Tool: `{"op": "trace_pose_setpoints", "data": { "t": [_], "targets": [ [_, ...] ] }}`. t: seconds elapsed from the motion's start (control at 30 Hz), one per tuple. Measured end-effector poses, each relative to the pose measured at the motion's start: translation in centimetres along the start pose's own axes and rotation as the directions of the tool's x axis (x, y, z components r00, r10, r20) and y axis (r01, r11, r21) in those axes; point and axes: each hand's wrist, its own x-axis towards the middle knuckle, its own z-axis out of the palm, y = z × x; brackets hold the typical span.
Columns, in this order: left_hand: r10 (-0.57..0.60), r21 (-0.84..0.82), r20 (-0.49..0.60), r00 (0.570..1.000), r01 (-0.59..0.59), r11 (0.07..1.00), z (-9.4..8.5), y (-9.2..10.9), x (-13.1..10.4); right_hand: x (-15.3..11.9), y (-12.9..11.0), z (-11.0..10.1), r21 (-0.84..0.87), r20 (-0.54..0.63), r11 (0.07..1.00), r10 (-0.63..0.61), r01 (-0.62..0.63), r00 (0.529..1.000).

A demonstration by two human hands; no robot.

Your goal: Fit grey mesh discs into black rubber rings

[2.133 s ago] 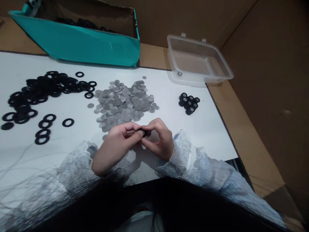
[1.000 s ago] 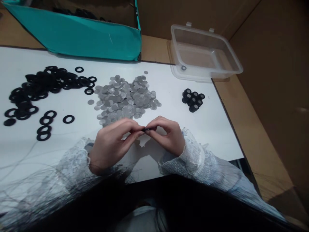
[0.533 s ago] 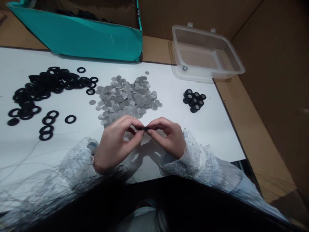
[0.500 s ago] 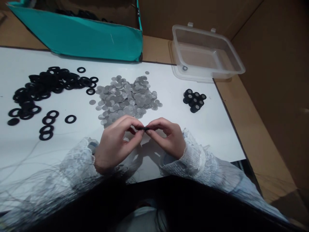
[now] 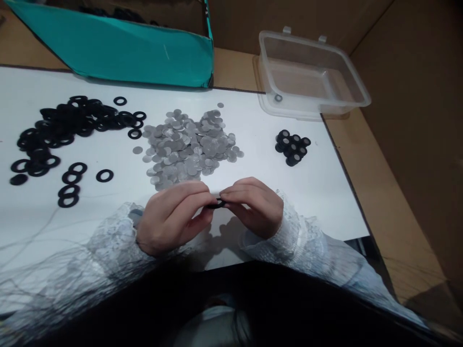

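A black ring [image 5: 217, 205] is pinched between my two hands just above the white board, its left and right edges covered by fingertips. My left hand [image 5: 177, 216] is closed on its left side, and my right hand [image 5: 255, 205] grips the right side. Right in front of the hands lies a heap of small silver discs [image 5: 191, 147]. Farther left, a pile of black rings [image 5: 68, 125] spreads over the board, with several loose rings [image 5: 70, 185] nearer to me. On the right sits a small cluster of black rings with grey discs in their centres [image 5: 292, 147].
At the back left stands a teal box [image 5: 144, 58] with dark rings inside. A clear plastic container [image 5: 314, 91] is at the back right, partly over the edge of the white board [image 5: 325, 202]. A cardboard wall [image 5: 415, 96] rises on the right.
The ring has tipped, so its hole now shows between my fingers. Both hands have turned slightly and shifted a little toward me.
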Motion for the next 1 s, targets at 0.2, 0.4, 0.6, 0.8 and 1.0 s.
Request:
{"op": "trace_pose_setpoints", "data": {
  "t": [0.2,0.4,0.6,0.8,1.0],
  "targets": [
    [0.071,-0.018,0.001,0.997,-0.071,0.997,0.1,-0.6,-0.6,-0.1,-0.4,-0.6,-0.077,0.073,0.997,-0.017,0.023,0.997],
    [-0.037,-0.043,0.028,0.999,0.038,0.998,-0.4,-0.2,0.3,0.1,-0.5,-0.8,-0.043,0.055,0.998,-0.039,0.041,0.998],
    [0.055,0.008,-0.007,0.998,-0.055,0.998,0.0,-0.5,0.0,0.2,-0.6,-0.3,-0.104,0.092,0.994,0.029,-0.019,0.995],
    [0.155,0.069,0.0,0.988,-0.154,0.986,0.1,-0.9,0.0,0.1,-0.7,0.2,-0.354,0.027,0.932,-0.068,0.074,0.997],
    [0.1,-0.074,-0.018,0.995,-0.101,0.992,0.1,-0.8,-0.1,-0.1,-1.2,-0.1,-0.329,-0.061,0.944,-0.043,0.021,0.997]
  ]
}}
